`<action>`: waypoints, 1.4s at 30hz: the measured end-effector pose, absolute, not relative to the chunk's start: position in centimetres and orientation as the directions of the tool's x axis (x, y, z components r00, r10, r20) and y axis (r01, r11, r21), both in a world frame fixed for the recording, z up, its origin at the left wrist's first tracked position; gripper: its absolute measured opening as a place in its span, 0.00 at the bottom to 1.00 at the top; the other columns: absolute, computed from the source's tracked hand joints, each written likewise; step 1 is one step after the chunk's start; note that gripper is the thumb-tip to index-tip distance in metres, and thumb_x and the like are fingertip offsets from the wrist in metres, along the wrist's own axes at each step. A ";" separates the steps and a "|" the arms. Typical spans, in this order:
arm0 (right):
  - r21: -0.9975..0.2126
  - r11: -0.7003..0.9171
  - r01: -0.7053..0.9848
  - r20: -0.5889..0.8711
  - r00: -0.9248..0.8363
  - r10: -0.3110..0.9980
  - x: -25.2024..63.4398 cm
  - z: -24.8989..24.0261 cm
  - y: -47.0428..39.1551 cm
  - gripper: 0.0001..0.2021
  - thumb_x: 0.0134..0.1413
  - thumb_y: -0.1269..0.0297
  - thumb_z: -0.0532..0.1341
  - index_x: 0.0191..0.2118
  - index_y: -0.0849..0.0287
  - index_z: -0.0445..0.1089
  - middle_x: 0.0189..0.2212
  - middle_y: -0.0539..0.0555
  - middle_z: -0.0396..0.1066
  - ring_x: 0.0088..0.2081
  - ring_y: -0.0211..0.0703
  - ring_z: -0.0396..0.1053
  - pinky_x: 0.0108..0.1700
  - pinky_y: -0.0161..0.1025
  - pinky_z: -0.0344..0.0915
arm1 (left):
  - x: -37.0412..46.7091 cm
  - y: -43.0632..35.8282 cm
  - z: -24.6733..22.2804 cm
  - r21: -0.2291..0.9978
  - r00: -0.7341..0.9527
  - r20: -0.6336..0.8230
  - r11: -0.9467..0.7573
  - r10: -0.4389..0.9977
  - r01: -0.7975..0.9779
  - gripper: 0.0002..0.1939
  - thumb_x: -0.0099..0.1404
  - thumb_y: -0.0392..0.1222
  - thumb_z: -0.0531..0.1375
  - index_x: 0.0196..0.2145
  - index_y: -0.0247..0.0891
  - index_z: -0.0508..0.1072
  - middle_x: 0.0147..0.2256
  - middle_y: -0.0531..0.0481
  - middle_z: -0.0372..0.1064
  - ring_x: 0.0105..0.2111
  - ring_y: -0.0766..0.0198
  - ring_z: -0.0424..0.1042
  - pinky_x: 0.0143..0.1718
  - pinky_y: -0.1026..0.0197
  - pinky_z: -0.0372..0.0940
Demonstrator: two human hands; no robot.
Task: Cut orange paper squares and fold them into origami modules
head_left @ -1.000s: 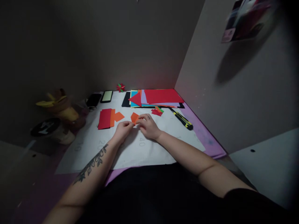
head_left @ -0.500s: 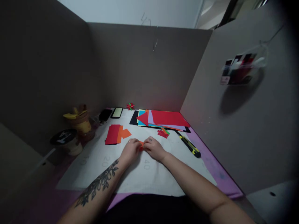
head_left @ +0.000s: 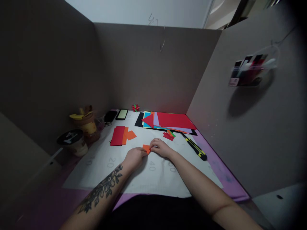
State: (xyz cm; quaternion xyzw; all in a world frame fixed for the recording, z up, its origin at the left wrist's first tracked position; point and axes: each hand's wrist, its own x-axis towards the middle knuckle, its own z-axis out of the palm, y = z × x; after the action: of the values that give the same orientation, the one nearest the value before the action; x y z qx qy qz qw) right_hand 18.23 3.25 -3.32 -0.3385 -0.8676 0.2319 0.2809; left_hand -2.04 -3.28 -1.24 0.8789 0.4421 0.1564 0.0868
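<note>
A small piece of orange paper lies between my two hands at the middle of the white sheet. My left hand pinches its lower left side, fingers together. On its right edge are the closed fingers of my right hand. Beyond my left hand lie a stack of red paper strips and a loose orange paper square. Several small red and green folded pieces rest just past my right hand.
A yellow and black utility knife lies at the right. Coloured paper sheets are stacked at the back. A phone and a red-green paper star sit at the back left. Lidded cup and tool pot stand left.
My hands have parted slightly, showing more of the orange paper, which now looks flatter between them. The view has shifted a little.
</note>
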 end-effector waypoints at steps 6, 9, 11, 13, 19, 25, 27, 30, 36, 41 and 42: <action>-0.577 0.630 0.521 0.320 -0.565 0.760 17.7 -3.8 3.9 0.04 0.49 0.72 0.62 0.29 0.57 0.72 0.36 0.52 0.68 0.42 0.42 0.62 0.48 0.41 0.58 | -1.8 -3.2 -1.7 0.228 0.583 0.192 -0.614 0.789 0.756 0.17 0.58 0.29 0.52 0.38 0.41 0.77 0.40 0.48 0.73 0.42 0.58 0.68 0.44 0.58 0.62; -0.567 0.619 0.544 0.314 -0.552 0.772 17.3 -4.0 4.3 0.03 0.48 0.72 0.62 0.28 0.58 0.72 0.37 0.52 0.67 0.42 0.42 0.61 0.47 0.40 0.58 | -1.6 -3.4 -1.7 0.226 0.572 0.181 -0.599 0.800 0.768 0.17 0.59 0.30 0.52 0.39 0.41 0.77 0.39 0.47 0.72 0.41 0.59 0.67 0.43 0.59 0.62; -0.563 0.612 0.555 0.308 -0.545 0.779 17.1 -4.1 4.6 0.03 0.47 0.72 0.62 0.27 0.58 0.72 0.37 0.52 0.67 0.42 0.42 0.61 0.46 0.40 0.58 | -1.6 -3.5 -1.6 0.225 0.570 0.170 -0.595 0.804 0.772 0.17 0.59 0.30 0.51 0.39 0.41 0.77 0.39 0.47 0.72 0.40 0.59 0.67 0.42 0.59 0.62; -0.564 0.599 0.568 0.301 -0.534 0.790 16.8 -4.2 4.8 0.03 0.46 0.72 0.62 0.27 0.58 0.72 0.36 0.52 0.67 0.41 0.42 0.60 0.45 0.39 0.58 | -1.5 -3.6 -1.4 0.220 0.570 0.152 -0.590 0.807 0.777 0.17 0.59 0.30 0.51 0.39 0.41 0.77 0.38 0.46 0.71 0.40 0.59 0.67 0.42 0.59 0.62; -0.569 0.537 0.623 0.248 -0.492 0.834 16.2 -3.8 5.0 0.02 0.44 0.70 0.64 0.25 0.58 0.71 0.35 0.52 0.67 0.40 0.42 0.60 0.43 0.38 0.58 | -1.3 -3.9 -0.8 0.193 0.573 0.108 -0.582 0.813 0.790 0.16 0.60 0.32 0.51 0.39 0.39 0.76 0.37 0.46 0.70 0.39 0.59 0.66 0.42 0.58 0.61; -0.577 0.512 0.637 0.228 -0.476 0.849 16.1 -3.7 5.1 0.03 0.45 0.69 0.63 0.24 0.59 0.71 0.35 0.52 0.67 0.40 0.42 0.60 0.44 0.38 0.57 | -1.1 -4.2 -0.6 0.140 0.612 0.162 -0.632 0.774 0.762 0.15 0.60 0.31 0.51 0.37 0.38 0.76 0.35 0.45 0.69 0.40 0.57 0.65 0.42 0.57 0.60; -0.573 0.505 0.645 0.225 -0.469 0.854 16.1 -3.7 5.0 0.03 0.45 0.69 0.63 0.24 0.59 0.71 0.35 0.52 0.67 0.40 0.42 0.61 0.44 0.38 0.57 | -1.1 -4.2 -0.6 0.138 0.629 0.165 -0.649 0.760 0.748 0.15 0.60 0.30 0.51 0.38 0.38 0.75 0.35 0.45 0.69 0.39 0.58 0.65 0.42 0.58 0.60; -0.569 0.506 0.648 0.231 -0.465 0.855 16.0 -3.6 5.0 0.03 0.45 0.68 0.64 0.24 0.59 0.71 0.35 0.52 0.67 0.40 0.42 0.61 0.44 0.38 0.57 | -1.0 -4.3 -0.7 0.138 0.637 0.158 -0.656 0.755 0.742 0.14 0.60 0.29 0.51 0.38 0.36 0.75 0.34 0.45 0.69 0.39 0.58 0.65 0.42 0.58 0.60; -0.562 0.531 0.634 0.242 -0.487 0.839 16.2 -3.8 5.2 0.03 0.45 0.69 0.64 0.24 0.58 0.71 0.35 0.52 0.67 0.41 0.42 0.61 0.44 0.38 0.58 | -0.5 -4.2 -0.7 0.150 0.541 0.165 -0.563 0.825 0.813 0.14 0.64 0.32 0.48 0.40 0.36 0.72 0.33 0.45 0.70 0.35 0.59 0.66 0.40 0.58 0.60; -0.572 0.527 0.628 0.239 -0.487 0.840 16.2 -3.6 5.1 0.03 0.45 0.70 0.64 0.24 0.58 0.72 0.36 0.52 0.67 0.40 0.42 0.61 0.44 0.38 0.58 | -0.2 -4.3 -0.9 0.082 0.550 0.160 -0.566 0.820 0.820 0.14 0.63 0.32 0.49 0.40 0.38 0.72 0.33 0.45 0.67 0.36 0.59 0.64 0.39 0.58 0.60; -0.574 0.525 0.628 0.238 -0.485 0.841 16.2 -3.6 5.1 0.03 0.45 0.70 0.64 0.24 0.59 0.72 0.35 0.52 0.67 0.40 0.42 0.61 0.44 0.38 0.58 | -0.2 -4.3 -1.0 0.074 0.555 0.157 -0.570 0.817 0.818 0.14 0.63 0.32 0.49 0.39 0.38 0.72 0.33 0.45 0.67 0.35 0.59 0.64 0.39 0.58 0.60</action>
State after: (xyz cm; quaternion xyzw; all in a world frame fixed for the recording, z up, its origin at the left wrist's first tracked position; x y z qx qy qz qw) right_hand 16.18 5.09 -3.57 -0.4397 -0.8357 0.2105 0.2529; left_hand -0.22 -4.28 -0.96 0.8817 0.4636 0.0871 -0.0041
